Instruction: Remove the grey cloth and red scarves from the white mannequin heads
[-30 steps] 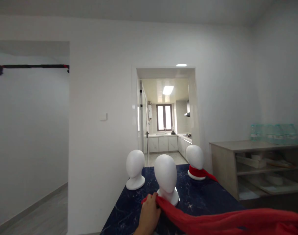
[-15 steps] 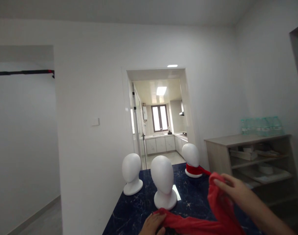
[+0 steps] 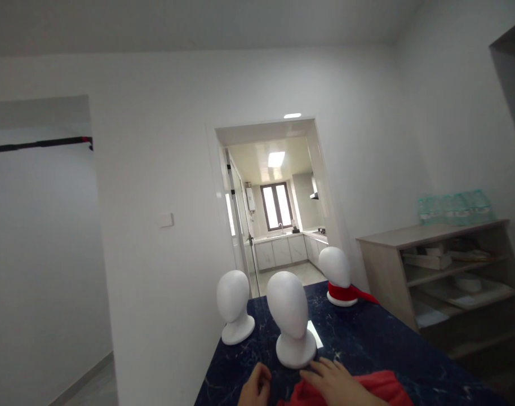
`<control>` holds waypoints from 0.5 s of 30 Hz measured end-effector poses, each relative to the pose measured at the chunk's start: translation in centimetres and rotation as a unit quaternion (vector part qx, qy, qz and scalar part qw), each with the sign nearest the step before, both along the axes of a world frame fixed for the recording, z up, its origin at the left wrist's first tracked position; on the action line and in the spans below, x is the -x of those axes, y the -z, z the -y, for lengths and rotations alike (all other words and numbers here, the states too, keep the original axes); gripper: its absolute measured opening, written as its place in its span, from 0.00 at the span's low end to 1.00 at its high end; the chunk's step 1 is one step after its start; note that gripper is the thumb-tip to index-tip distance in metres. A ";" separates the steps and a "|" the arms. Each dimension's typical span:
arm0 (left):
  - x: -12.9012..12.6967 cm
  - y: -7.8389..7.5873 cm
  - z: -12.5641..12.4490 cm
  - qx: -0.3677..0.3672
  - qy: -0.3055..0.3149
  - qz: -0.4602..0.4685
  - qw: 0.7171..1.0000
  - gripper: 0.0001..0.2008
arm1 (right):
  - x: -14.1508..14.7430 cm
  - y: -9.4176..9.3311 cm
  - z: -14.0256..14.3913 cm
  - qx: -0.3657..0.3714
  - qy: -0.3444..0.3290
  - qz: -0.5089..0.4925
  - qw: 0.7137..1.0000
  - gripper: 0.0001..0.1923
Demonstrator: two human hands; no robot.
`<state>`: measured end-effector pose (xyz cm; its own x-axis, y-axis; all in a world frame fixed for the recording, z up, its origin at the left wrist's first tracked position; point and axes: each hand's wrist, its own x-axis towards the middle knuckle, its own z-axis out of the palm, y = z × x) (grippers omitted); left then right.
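A crumpled red cloth (image 3: 384,385) lies along the near part of the table, partly cut off by the bottom edge. My right hand (image 3: 337,384) rests over it with the fingers spread, just in front of the middle white mannequin head (image 3: 288,307). To its left, my left hand (image 3: 256,385) has its fingers curled closed; whatever they may hold is hidden. A second white mannequin head (image 3: 233,297) stands at the left. At the far right end, a third mannequin head (image 3: 335,267) has a red scarf (image 3: 342,292) wrapped round its neck, one end trailing right.
The dark blue marbled table (image 3: 367,338) carries the heads. Right of it stands a wooden shelf unit (image 3: 380,248) with water bottles (image 3: 460,208) on top and assorted items inside. Behind, a doorway opens onto a kitchen (image 3: 278,254).
The red cloth has come down from a raised fold onto the table. My right hand has moved left and down, letting go of its raised end and spreading its fingers. The view has tilted slightly.
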<state>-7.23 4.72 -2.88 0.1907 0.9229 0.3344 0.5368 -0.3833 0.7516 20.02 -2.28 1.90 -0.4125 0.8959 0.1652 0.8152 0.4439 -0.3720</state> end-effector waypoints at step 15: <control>-8.6 -3.6 -4.1 0.068 -0.071 0.053 0.994 0.69 | -23.6 1.3 -3.0 -0.195 0.334 -0.317 0.866 0.26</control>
<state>1.42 8.83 0.75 0.0248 0.9759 0.2166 0.4929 -0.2004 0.8467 43.60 0.71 0.64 0.4607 0.7250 0.5120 0.6253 0.1442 -0.7669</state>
